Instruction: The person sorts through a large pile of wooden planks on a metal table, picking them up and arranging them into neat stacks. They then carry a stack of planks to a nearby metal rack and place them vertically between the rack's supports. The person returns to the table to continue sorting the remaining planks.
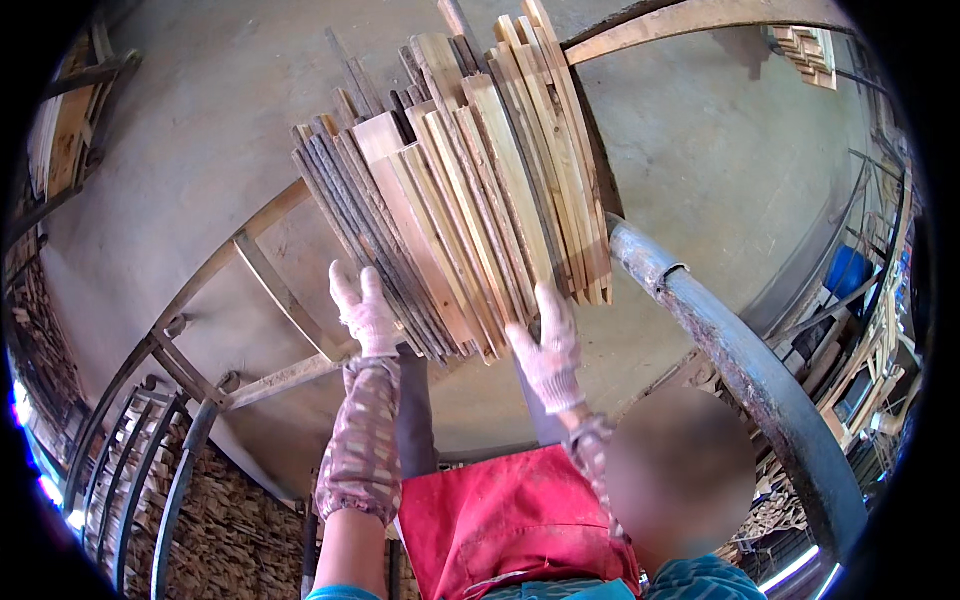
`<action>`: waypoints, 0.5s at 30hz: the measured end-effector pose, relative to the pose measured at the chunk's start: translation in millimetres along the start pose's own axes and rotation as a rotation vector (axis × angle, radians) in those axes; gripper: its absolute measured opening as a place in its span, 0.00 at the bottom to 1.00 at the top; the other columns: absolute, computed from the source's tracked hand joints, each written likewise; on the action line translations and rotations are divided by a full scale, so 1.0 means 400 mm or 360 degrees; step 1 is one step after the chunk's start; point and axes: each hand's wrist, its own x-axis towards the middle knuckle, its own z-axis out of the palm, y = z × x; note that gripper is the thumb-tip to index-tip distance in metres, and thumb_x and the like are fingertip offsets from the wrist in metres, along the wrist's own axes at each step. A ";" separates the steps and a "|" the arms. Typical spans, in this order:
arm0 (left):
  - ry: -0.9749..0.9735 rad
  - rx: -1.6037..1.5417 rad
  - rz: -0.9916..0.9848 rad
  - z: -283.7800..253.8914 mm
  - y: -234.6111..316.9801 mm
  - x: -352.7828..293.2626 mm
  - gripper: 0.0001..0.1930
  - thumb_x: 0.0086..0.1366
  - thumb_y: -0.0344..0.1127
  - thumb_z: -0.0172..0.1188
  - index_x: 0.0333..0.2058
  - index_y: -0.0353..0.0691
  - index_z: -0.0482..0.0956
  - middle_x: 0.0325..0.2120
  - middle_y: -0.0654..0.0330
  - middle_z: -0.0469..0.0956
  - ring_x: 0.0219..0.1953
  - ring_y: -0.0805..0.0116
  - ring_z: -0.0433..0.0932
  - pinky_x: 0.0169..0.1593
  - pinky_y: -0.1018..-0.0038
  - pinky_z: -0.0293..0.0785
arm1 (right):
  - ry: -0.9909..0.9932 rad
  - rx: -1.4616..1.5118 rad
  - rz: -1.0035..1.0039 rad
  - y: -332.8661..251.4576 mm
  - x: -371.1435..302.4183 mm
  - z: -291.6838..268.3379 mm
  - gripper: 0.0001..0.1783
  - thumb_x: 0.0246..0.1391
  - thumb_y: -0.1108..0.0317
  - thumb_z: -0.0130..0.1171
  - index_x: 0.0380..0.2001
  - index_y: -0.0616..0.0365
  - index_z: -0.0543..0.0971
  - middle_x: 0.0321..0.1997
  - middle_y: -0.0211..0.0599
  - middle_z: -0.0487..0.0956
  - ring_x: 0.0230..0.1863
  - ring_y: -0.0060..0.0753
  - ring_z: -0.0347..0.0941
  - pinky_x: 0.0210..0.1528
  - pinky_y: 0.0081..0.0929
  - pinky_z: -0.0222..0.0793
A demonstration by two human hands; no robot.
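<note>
Floor [230, 130] | left hand [368, 312], right hand [551, 350]: loosely spread at wood strips [475, 210]

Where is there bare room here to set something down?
Bare floor shows left of the wood strips, above the curved frame; another patch lies right, between strips, wooden rail and grey pipe. Crowded: the packed strips beside the left hand and right hand, and the lower-left woodpile.

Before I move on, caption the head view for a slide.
Gloved left hand and right hand by the near end of stacked wooden strips.
</note>
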 end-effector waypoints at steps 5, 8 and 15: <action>-0.0391 0.0163 0.0448 0.088 0.112 -0.145 0.43 0.62 0.40 0.69 0.71 0.34 0.56 0.68 0.43 0.60 0.70 0.47 0.59 0.73 0.58 0.53 | -0.0004 -0.0334 0.0149 0.017 0.192 0.055 0.54 0.51 0.47 0.70 0.72 0.60 0.56 0.71 0.58 0.66 0.66 0.63 0.66 0.68 0.49 0.64; -0.0327 0.0167 0.0254 0.156 0.162 -0.212 0.48 0.61 0.42 0.70 0.73 0.36 0.51 0.71 0.41 0.55 0.74 0.45 0.52 0.75 0.59 0.47 | -0.0117 -0.0509 0.0215 -0.002 0.251 0.085 0.53 0.50 0.47 0.71 0.71 0.59 0.58 0.70 0.56 0.66 0.65 0.61 0.67 0.65 0.48 0.67; -0.0206 -0.0093 -0.0071 0.172 0.269 -0.251 0.53 0.57 0.37 0.74 0.74 0.43 0.48 0.70 0.44 0.56 0.72 0.48 0.58 0.73 0.60 0.54 | -0.0371 -0.0119 0.0163 0.063 0.295 0.006 0.49 0.52 0.47 0.71 0.69 0.63 0.64 0.70 0.59 0.67 0.72 0.56 0.63 0.73 0.40 0.58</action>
